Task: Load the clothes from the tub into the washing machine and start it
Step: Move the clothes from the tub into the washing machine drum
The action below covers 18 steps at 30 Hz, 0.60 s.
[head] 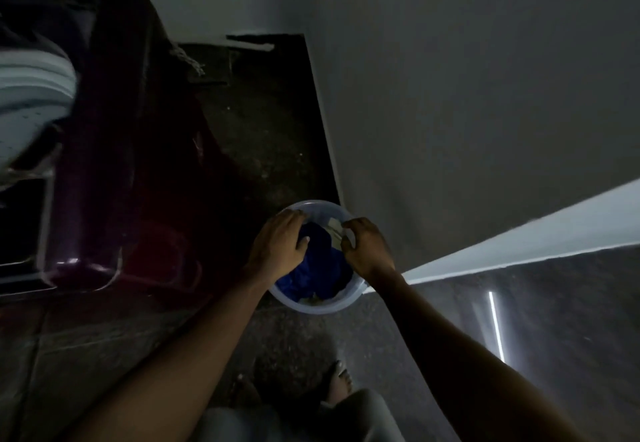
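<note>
A round, pale blue tub (311, 306) sits on the dark floor by the wall, full of crumpled blue and pale clothes (318, 258). The left hand (277, 244) grips its left rim. The right hand (369, 247) curls at the right rim; whether it holds anything, I cannot tell.

1. One view only: head-worn, wide-angle. Straight edges bow toward the frame's sides.
2. It faces steeply down and slightly forward over the floor (263, 136). The person's own foot (341, 377) shows near the bottom edge.
3. Both forearms enter from the bottom edge. The left hand (277, 245) and right hand (369, 251) meet just below frame centre.
4. The tub (311, 306) is seen almost from above, into its opening, with the clothes (318, 261) visible inside. It is near, within the arms' reach.
5. The washing machine (104, 164) fills the left side, and the wall (450, 95) the upper right.
6. The light is dim and the left edge is blurred.
</note>
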Available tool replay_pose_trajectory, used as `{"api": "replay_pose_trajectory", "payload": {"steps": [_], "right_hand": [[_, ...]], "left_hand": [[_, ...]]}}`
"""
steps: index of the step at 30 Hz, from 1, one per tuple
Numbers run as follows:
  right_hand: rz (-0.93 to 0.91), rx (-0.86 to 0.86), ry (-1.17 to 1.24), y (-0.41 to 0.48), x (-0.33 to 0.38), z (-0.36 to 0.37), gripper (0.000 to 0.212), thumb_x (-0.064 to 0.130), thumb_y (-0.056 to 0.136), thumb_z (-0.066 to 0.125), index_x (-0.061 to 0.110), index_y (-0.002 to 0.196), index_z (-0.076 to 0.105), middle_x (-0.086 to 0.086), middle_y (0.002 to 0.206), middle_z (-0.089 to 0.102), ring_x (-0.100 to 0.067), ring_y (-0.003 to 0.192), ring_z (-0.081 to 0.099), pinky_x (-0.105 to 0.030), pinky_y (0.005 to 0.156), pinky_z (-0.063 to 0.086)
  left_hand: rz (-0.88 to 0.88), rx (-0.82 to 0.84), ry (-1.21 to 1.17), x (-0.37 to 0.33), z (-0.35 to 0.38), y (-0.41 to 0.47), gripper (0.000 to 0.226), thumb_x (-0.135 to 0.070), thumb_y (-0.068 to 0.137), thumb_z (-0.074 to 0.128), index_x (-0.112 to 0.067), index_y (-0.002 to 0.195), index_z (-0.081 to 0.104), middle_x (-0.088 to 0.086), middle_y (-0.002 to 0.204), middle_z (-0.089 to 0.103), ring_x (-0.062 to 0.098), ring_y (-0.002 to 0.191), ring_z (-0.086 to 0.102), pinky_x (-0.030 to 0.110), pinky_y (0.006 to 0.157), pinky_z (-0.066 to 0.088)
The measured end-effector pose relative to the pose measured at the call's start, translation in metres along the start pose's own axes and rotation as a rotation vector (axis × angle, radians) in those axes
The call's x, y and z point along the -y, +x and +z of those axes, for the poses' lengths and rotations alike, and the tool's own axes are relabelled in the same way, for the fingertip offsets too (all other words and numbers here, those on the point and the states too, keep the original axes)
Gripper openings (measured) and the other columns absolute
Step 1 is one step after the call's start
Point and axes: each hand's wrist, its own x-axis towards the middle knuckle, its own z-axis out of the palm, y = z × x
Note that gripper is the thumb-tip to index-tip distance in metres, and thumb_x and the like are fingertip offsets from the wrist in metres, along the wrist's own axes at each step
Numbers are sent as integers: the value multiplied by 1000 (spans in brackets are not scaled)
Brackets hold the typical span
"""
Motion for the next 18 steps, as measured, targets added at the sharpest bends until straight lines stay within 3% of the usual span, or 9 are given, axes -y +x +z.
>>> {"api": "replay_pose_trajectory", "payload": {"steps": [6,10,14,15,18], "right_hand": [[115,96,-57,41,-72,113,38,18,91,53,10,128,53,-10,130,53,-28,116,53,-34,95,44],[175,215,-108,79,-121,205,38,27,91,51,6,124,54,-15,125,56,-31,110,57,-36,90,48],[234,287,-199,107,-156,272,77,52,85,52,5,143,33,-16,141,44,-33,129,44,-41,104,40],[262,310,-223,111,-159,280,74,49,88,54,5,143,33,-16,142,43,-33,130,43,-42,104,39],[293,294,-310,115,-158,288,32,25,95,49,7,120,58,-11,122,61,-30,112,59,-38,87,49]], "left_hand": [[0,83,-28,66,131,16,45,-27,87,63,-12,129,57,8,126,63,26,116,58,38,101,45],[8,160,50,119,228,33,50,-30,91,58,-15,138,49,5,141,52,24,134,44,38,112,34],[3,189,59,152,285,46,55,-28,94,53,-14,146,39,4,152,40,22,143,31,34,118,22],[1,195,64,160,296,49,56,-27,94,52,-14,147,38,4,152,39,22,144,30,33,118,21],[-31,206,45,171,313,53,57,-27,94,52,-13,147,37,5,152,40,22,143,31,33,118,21]]}}
